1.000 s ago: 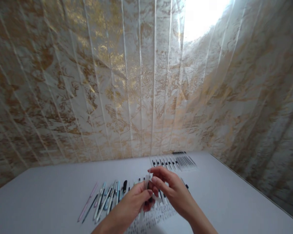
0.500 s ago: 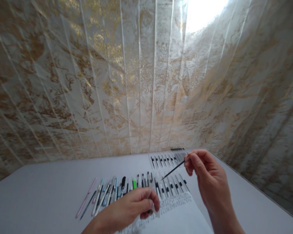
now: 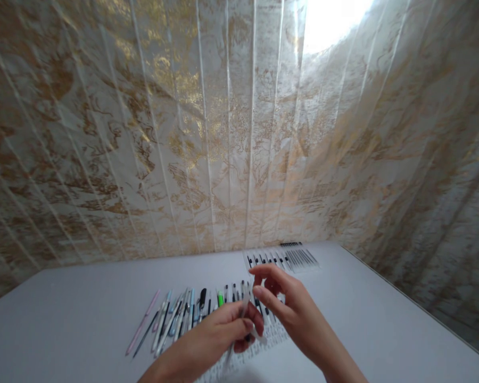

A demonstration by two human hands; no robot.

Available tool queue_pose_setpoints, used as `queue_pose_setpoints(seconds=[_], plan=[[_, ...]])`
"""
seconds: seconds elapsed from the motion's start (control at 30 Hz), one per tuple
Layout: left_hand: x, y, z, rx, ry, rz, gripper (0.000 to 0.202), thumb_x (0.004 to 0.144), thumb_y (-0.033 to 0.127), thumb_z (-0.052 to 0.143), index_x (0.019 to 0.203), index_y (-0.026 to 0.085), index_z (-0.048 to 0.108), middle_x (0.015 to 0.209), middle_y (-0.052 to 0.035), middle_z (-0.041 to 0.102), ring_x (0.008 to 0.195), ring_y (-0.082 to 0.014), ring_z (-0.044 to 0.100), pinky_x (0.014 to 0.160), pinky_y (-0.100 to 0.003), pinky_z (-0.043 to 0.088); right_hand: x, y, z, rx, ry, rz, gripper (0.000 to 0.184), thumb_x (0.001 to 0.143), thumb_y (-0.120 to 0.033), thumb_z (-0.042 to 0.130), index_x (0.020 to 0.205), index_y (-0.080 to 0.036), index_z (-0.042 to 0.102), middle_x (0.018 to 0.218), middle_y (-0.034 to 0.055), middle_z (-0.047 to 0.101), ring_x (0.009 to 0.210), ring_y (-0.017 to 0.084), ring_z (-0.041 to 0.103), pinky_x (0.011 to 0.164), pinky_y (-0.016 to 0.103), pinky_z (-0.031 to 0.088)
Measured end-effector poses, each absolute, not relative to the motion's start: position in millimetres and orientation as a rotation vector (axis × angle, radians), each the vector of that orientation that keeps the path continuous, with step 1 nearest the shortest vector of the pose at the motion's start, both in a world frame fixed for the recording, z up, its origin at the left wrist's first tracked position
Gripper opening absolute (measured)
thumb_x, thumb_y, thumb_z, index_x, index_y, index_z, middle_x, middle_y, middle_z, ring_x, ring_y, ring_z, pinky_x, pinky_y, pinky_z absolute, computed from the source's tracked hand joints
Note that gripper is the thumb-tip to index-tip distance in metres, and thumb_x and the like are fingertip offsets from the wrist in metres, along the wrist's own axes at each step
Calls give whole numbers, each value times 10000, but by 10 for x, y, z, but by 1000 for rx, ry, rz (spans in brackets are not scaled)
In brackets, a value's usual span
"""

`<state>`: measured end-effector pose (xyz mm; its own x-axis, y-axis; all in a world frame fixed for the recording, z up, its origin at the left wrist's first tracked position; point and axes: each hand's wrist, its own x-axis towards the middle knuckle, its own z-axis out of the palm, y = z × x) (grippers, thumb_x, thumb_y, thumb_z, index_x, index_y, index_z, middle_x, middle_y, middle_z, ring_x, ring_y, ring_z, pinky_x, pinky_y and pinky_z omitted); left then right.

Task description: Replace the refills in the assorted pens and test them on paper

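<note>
My left hand is closed around a pale pen barrel held low over the white table. My right hand has its fingers pinched together right above the barrel's upper end; whatever they hold is hidden. Beneath both hands lies a clear packet of pens with printed text. A row of loose pens in pink, blue, black and green lies just left of my left hand.
A second clear packet of black refills lies at the back of the table near the wall. A gold-and-white patterned curtain hangs behind the table and along its right side. A bright light glows at the top.
My right hand, which held a thin black refill out to the right half a second ago, has come back left to the barrel in my left hand. The refill no longer shows.
</note>
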<state>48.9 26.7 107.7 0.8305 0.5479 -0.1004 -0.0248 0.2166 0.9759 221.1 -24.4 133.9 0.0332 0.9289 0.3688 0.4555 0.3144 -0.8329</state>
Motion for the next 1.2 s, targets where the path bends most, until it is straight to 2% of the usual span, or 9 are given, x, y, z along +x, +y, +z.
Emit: queue_pose_setpoints(seconds=[0.07,0.13,0.2,0.33,0.47,0.63,0.8,1.0,1.2], plan=[[510,285,1056,1148,482,554,176,766,268,614,875,131,602,844,-16,525,713,-122,429,643,-269,318,2173,-267,1324,-1344,-1689,460,154,864,-232,610,1018,-233,599,857,6,624,700,153,549,665,272,459],[524,289,1061,1049,504,633,209,736,282,661,869,128,611,842,-21,544,707,-120,435,639,-267,324,2120,-290,1304,-1363,-1817,321,119,838,-145,618,905,-237,581,842,4,608,742,167,559,684,281,466],[531,277,1078,1000,529,674,239,712,312,697,851,133,620,835,-23,560,701,-120,435,642,-266,332,2049,-300,1263,-1393,-1922,170,173,797,-93,643,809,-236,546,825,10,611,768,192,571,683,302,475],[549,229,1077,988,575,744,279,696,357,719,867,153,631,843,-17,560,766,-144,452,719,-277,359,1908,-271,1141,-1504,-1922,-153,251,732,-123,714,784,-248,503,781,24,628,722,240,588,606,336,481],[578,193,1056,1011,589,764,337,680,403,727,890,163,618,858,-16,541,792,-160,435,752,-290,357,1876,-247,1094,-1505,-1908,-261,229,741,-90,670,770,-247,506,757,28,622,683,232,608,568,317,475],[533,207,1090,1110,628,807,242,738,358,613,906,192,563,846,-3,515,787,-168,432,765,-296,363,1960,-289,1204,-1387,-1845,23,138,838,-126,615,782,-240,562,745,9,632,627,171,605,555,257,471],[458,269,1066,1782,818,775,128,911,284,389,884,234,503,860,8,527,876,-194,507,820,-296,360,2028,-338,1301,-1260,-1737,281,110,884,-158,569,900,-245,635,822,-1,699,635,139,613,610,232,499],[484,209,1143,2127,906,628,181,847,95,337,785,231,441,877,-12,535,863,-194,521,793,-291,375,2125,-341,1341,-1234,-1640,420,78,874,-209,591,905,-216,662,771,4,713,669,146,643,637,222,506],[444,160,1218,2158,878,600,199,885,95,307,824,224,445,910,-8,526,908,-178,521,843,-290,386,2170,-336,1370,-1290,-1655,570,79,870,-236,617,893,-203,685,792,-1,713,661,126,596,654,216,475]])
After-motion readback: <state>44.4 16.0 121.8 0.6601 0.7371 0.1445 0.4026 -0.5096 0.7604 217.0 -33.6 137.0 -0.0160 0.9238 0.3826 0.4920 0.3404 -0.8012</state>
